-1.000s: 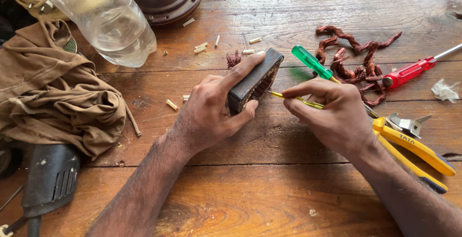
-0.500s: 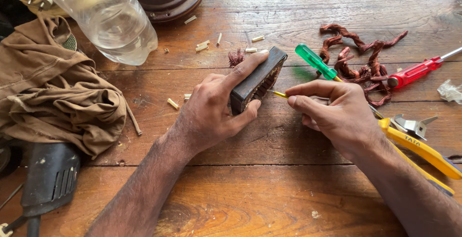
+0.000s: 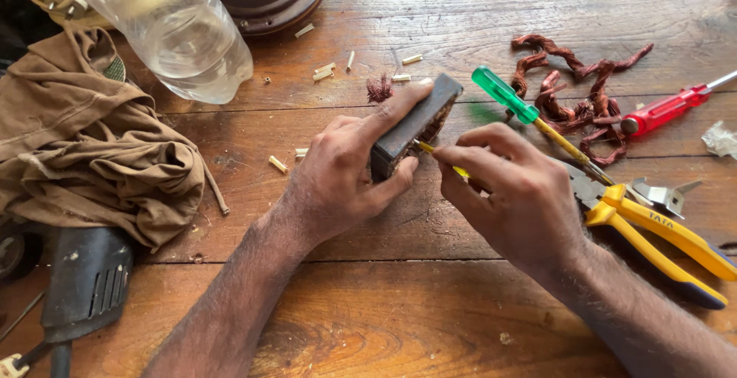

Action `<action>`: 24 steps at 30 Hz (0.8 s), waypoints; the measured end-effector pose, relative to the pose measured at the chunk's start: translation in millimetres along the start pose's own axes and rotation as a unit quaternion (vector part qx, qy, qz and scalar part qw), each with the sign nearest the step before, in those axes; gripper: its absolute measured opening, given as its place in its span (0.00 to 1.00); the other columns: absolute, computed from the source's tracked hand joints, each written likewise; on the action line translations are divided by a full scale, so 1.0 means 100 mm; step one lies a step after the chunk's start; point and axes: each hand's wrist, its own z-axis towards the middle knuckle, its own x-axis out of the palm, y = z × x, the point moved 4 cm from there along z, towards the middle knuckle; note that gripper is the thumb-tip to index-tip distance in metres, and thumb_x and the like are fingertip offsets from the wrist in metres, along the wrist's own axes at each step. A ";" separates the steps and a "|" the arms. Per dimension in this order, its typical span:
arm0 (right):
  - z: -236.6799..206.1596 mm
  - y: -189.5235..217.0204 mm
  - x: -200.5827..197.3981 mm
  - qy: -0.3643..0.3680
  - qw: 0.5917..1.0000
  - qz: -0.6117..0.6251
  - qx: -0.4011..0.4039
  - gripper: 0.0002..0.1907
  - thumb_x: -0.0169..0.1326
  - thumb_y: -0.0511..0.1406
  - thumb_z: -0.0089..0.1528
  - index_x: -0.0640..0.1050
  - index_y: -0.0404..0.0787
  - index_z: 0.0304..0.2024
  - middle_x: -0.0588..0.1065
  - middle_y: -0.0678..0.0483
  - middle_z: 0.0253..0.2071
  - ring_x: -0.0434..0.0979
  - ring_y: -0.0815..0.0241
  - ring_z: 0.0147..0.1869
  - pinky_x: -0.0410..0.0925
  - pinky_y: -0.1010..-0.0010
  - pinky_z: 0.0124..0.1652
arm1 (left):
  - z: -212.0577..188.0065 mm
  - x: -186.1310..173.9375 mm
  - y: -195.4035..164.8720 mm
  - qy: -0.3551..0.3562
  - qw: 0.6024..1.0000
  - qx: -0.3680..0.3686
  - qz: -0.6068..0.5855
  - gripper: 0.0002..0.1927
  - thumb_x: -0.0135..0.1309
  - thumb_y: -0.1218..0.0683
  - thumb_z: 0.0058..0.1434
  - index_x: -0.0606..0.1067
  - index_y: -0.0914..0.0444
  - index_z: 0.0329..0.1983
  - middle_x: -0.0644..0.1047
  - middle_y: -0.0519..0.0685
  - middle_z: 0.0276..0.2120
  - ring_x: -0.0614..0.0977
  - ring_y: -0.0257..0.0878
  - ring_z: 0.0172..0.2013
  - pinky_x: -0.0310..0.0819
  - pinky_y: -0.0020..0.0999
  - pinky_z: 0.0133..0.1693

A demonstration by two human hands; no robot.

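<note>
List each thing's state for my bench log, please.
Left hand: grip shut on dark block, tilted on edge.
Right hand: grip shut on thin yellow tool, tip at the block.
Plastic bottle: lying tilted.
Yellow pliers: lying flat.
Brown cloth: crumpled.

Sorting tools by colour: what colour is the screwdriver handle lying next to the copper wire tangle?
Translucent green handle, clearest in the head view; a red-handled one lies further right.

A clear plastic bottle lies tilted far up and left of the left hand. The yellow handle of the pliers, just right of the right hand, carries a small dark printed mark. No signs or screens are seen.
</note>
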 end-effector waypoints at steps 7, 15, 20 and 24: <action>0.03 -0.07 -0.11 -0.029 0.999 -0.005 0.024 0.13 0.64 0.32 0.60 0.83 0.38 0.48 0.80 0.49 0.42 0.84 0.59 0.41 0.77 0.70 0.40 | -0.04 0.00 0.04 -0.015 0.999 -0.022 0.034 0.42 0.59 0.53 0.65 0.53 0.54 0.78 0.81 0.54 0.46 0.83 0.43 0.45 0.73 0.47 0.59; 0.02 -0.24 -0.09 0.022 0.996 -0.023 0.085 0.09 0.64 0.36 0.58 0.86 0.41 0.41 0.84 0.51 0.37 0.85 0.61 0.35 0.78 0.69 0.37 | -0.05 0.09 0.16 -0.007 0.986 -0.140 0.085 0.28 0.65 0.45 0.55 0.74 0.59 0.57 0.68 0.52 0.56 0.65 0.44 0.59 0.57 0.48 0.64; 0.00 -0.27 -0.03 0.036 0.994 -0.030 0.095 0.09 0.64 0.37 0.59 0.86 0.43 0.41 0.84 0.52 0.38 0.85 0.61 0.34 0.78 0.69 0.37 | -0.03 0.13 0.14 0.012 0.990 -0.123 0.067 0.24 0.65 0.45 0.54 0.81 0.58 0.53 0.64 0.55 0.63 0.59 0.49 0.64 0.50 0.55 0.64; 0.00 -0.27 -0.01 0.034 0.995 -0.039 0.083 0.09 0.65 0.37 0.59 0.86 0.43 0.41 0.84 0.52 0.39 0.85 0.61 0.35 0.78 0.68 0.38 | -0.03 0.14 0.16 0.025 0.989 -0.133 0.065 0.22 0.65 0.45 0.54 0.82 0.53 0.53 0.62 0.56 0.65 0.57 0.51 0.67 0.48 0.56 0.65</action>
